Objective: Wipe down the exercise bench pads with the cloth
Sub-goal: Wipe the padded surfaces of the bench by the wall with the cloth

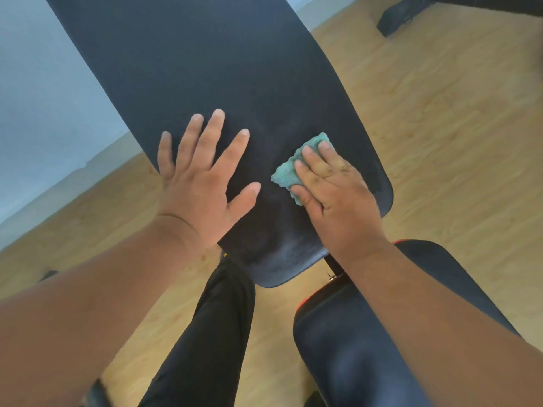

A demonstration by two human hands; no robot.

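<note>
The long black back pad (223, 77) of the bench runs from the top left down to the middle. My left hand (202, 183) lies flat on its near left part, fingers spread, holding nothing. My right hand (335, 195) presses a folded teal cloth (293, 168) onto the pad's near right part; the cloth sticks out past my fingertips. A dull smear shows on the pad's near end. The black seat pad (346, 342) sits at the lower right, partly hidden by my right forearm.
Light wooden floor (440, 127) surrounds the bench. A pale wall (38, 98) with a skirting board runs along the left. A black equipment foot (396, 17) stands at the top right. My leg in black trousers (211, 333) is below the back pad.
</note>
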